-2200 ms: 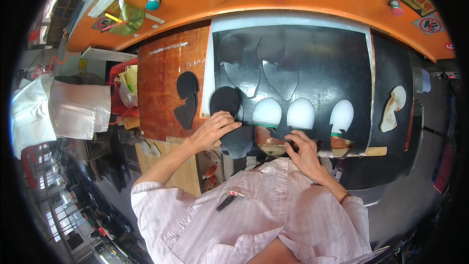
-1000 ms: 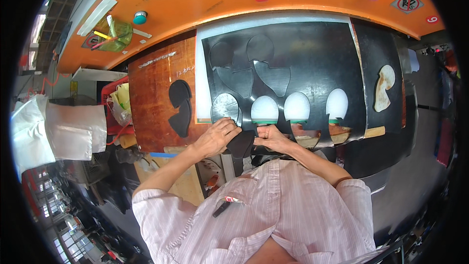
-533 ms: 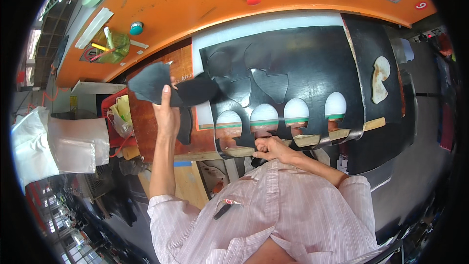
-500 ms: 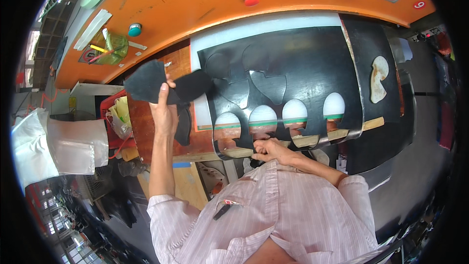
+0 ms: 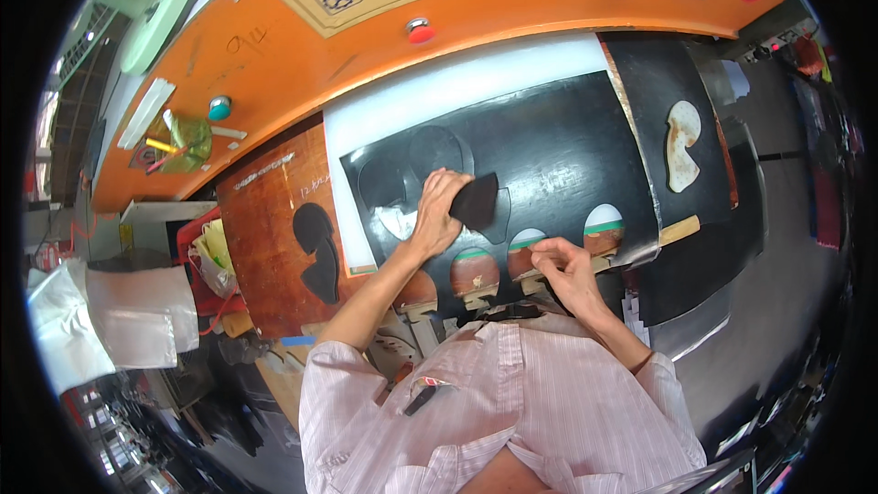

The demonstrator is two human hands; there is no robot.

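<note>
My left hand point(image 5: 437, 215) is closed on a dark cut-out piece point(image 5: 477, 202), tilted up over a large black sheet point(image 5: 549, 142). Beside that hand, a hole in the sheet shows white, and rounded cut outlines lie farther back. At the sheet's near edge, my right hand point(image 5: 569, 276) has thumb and fingers pinched together beside a rounded cutout; what they hold, if anything, is hidden. On the reddish-brown board point(image 5: 261, 220) to the left lies a black sole-shaped piece point(image 5: 315, 252), perhaps stacked.
An orange machine beam point(image 5: 338, 64) with push buttons spans the back. A pale sole-shaped template point(image 5: 682, 146) rests on black material at right. A white underlay point(image 5: 476, 73) shows behind the sheet. Clear plastic bags point(image 5: 142, 316) and a red crate point(image 5: 194, 242) are at left.
My left hand went from the brown board, where it held dark pieces, rightward over the black sheet, and now grips a piece there. My right hand slid right along the near edge.
</note>
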